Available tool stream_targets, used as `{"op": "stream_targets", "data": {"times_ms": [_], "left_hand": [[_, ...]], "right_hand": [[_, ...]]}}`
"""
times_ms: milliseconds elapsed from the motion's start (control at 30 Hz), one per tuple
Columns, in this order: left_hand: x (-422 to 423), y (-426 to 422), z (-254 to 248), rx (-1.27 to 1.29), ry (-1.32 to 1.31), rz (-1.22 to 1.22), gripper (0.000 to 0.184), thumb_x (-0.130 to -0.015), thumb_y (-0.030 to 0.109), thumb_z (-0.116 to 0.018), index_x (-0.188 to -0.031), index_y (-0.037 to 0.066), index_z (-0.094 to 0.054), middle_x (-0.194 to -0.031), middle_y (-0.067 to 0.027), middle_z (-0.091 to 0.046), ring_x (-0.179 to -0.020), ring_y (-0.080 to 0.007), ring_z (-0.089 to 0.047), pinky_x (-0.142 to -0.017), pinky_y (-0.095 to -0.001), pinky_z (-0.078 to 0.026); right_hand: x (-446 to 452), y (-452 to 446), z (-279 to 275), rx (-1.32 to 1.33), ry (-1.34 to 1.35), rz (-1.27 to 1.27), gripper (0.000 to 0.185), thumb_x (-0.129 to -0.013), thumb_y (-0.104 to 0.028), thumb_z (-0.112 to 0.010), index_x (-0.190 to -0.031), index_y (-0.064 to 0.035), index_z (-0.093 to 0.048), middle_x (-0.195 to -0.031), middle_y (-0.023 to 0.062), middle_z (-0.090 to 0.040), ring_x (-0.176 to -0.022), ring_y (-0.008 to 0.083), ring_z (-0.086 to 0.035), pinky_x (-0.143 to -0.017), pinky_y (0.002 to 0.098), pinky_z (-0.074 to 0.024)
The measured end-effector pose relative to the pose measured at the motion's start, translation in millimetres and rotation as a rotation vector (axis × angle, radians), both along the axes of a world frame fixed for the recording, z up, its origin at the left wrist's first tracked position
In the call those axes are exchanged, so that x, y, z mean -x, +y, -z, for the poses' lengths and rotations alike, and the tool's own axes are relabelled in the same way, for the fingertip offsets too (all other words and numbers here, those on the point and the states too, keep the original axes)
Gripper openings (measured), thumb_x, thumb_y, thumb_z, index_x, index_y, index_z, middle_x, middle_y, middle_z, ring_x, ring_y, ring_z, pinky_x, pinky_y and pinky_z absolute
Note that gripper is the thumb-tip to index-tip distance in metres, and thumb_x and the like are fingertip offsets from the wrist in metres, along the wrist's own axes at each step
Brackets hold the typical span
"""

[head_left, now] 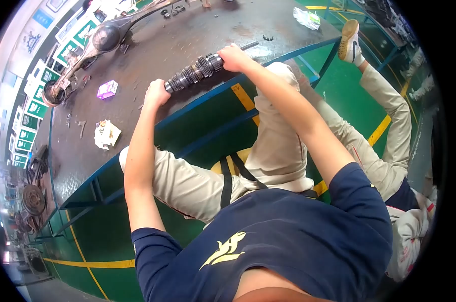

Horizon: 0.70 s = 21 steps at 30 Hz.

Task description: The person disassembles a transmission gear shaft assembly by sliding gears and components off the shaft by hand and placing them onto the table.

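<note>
Several dark, round metal parts (33, 197) sit at the far left, just past the end of the bench (223, 27), and green-and-white panels (36, 108) line the wall above them. A long axle housing (106, 38) with a bulging middle lies across the bench's upper left. Nearer the front edge are a crumpled white packet (106, 134) and, behind it, a small purple-and-white box (107, 89).

Next comes the left hand (157, 94), closed around the near-left end of a gear shaft (191, 74); its fingertips are hidden. The gear shaft, a row of dark toothed wheels, runs slantwise along the bench's front edge, between both hands; whether it touches the bench top, I cannot tell. The right hand (233, 57) is wrapped over the other end, just beyond the last large gear, and a thin rod (250, 45) sticks out past it.

Further right are small dark pieces (267, 38), then a white-and-green plastic bag (307, 19) at the bench's far corner. Beyond, another person's bent leg ends in a pale-soled shoe (348, 43).
</note>
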State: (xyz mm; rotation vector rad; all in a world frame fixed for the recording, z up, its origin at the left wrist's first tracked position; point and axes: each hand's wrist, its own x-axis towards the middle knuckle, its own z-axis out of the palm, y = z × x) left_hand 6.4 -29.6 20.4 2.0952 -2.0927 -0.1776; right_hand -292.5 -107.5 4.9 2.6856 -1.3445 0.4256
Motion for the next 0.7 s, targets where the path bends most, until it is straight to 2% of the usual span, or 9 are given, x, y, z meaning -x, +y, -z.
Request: {"op": "stream_targets", "data": {"times_ms": [367, 433, 700], "left_hand": [[-3.4, 5.5, 5.2, 0.022, -0.019, -0.001, 0.024, -0.074, 0.010, -0.059, -0.095, 0.001, -0.069, -0.099, -0.0235, -0.067, -0.098, -0.0390, -0.064, -0.086, -0.0452, -0.051], [-5.7, 1.9, 7.8, 0.066, -0.021, 0.031, 0.023, -0.074, 0.009, -0.059, -0.093, 0.001, -0.068, -0.099, -0.0241, -0.066, -0.097, -0.0389, -0.064, -0.085, -0.0456, -0.051], [-6.7, 3.4, 3.5, 0.066, -0.010, 0.058, 0.021, -0.074, 0.009, -0.059, -0.091, 0.000, -0.069, -0.094, -0.0247, -0.067, -0.093, -0.0398, -0.064, -0.084, -0.0460, -0.052]], "right_hand": [[-7.2, 0.3, 11.2, 0.159, 0.014, 0.086, 0.015, -0.069, -0.011, -0.066, -0.083, -0.0099, -0.067, -0.084, 0.0081, -0.069, -0.090, 0.0271, -0.065, -0.085, 0.0412, -0.0406], [-6.5, 0.9, 9.4, 0.130, 0.026, 0.142, 0.021, -0.071, -0.007, -0.062, -0.092, -0.0090, -0.063, -0.093, 0.0082, -0.067, -0.100, 0.0260, -0.062, -0.090, 0.0420, -0.0370], [-8.1, -2.6, 7.4, 0.115, 0.040, 0.190, 0.015, -0.071, -0.008, -0.064, -0.085, -0.0110, -0.065, -0.083, 0.0093, -0.068, -0.090, 0.0282, -0.065, -0.085, 0.0417, -0.0386]]}}
